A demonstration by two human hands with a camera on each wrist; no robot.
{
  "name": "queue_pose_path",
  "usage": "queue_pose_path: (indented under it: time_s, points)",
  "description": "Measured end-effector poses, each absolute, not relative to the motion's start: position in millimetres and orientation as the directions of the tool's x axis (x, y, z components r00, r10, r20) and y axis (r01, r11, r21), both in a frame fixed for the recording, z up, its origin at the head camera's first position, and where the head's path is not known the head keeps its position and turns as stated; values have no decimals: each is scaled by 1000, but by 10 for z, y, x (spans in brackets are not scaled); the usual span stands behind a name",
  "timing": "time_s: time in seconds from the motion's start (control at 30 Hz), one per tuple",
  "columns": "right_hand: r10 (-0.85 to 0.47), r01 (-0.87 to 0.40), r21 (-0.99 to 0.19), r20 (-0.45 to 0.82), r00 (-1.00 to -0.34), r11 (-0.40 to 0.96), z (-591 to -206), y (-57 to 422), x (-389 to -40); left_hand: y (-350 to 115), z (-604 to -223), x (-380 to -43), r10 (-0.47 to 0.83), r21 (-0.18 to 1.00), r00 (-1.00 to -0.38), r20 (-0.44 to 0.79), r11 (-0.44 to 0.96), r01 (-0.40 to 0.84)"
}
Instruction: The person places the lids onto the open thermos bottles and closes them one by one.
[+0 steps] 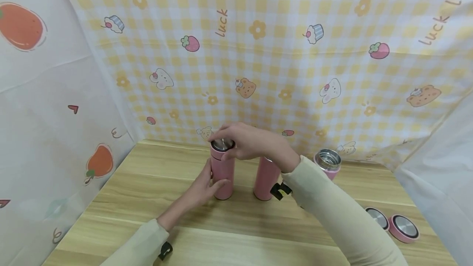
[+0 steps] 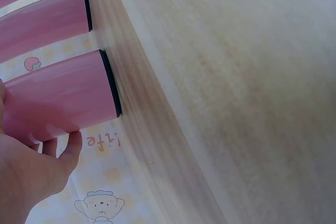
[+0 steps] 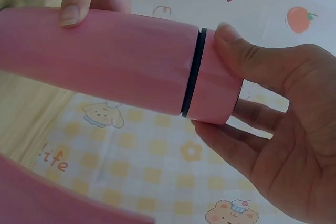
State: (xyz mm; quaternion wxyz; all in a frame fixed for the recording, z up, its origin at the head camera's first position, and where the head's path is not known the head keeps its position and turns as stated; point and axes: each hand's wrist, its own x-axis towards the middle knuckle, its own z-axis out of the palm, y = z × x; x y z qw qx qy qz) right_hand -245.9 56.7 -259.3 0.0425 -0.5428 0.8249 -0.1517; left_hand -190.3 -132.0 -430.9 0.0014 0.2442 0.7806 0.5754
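A pink thermos [image 1: 223, 180] with a steel-topped pink lid [image 3: 218, 80] stands upright on the wooden table. Low on its body, my left hand [image 1: 201, 190] grips it, thumb on the near side and fingers round the far side. My right hand [image 1: 249, 141] holds the lid from above, the thumb on one side and fingertips on the other. A dark ring shows between lid and body in the right wrist view. Just right of it stands a second pink thermos [image 1: 264, 180], its top mostly hidden behind my right wrist.
Farther right is a third thermos [image 1: 328, 160] with its steel mouth uncovered, partly behind my right sleeve. Two loose lids, one [image 1: 404, 228] whole in view and another [image 1: 378, 218] partly covered by the sleeve, lie at the table's right. A patterned cloth [image 1: 258, 65] hangs behind the table.
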Motion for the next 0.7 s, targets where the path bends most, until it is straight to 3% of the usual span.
queue_pose_path:
  time_s: [0.13,0.47,0.7]
  points:
    - [-888,-873,-253,92,-451,417,-2597,537,-2429,-1356,-4497,-2007,384,896,-880,280,225,383]
    - [-847,-854,-149,125,-517,499,-2632,508,-2368,-1363,-4501,-2005,396,896,-869,297,200,397]
    - [-851,-862,-172,156,-502,477,-2693,527,-2379,-1367,-4502,-2005,393,894,-874,287,219,392]
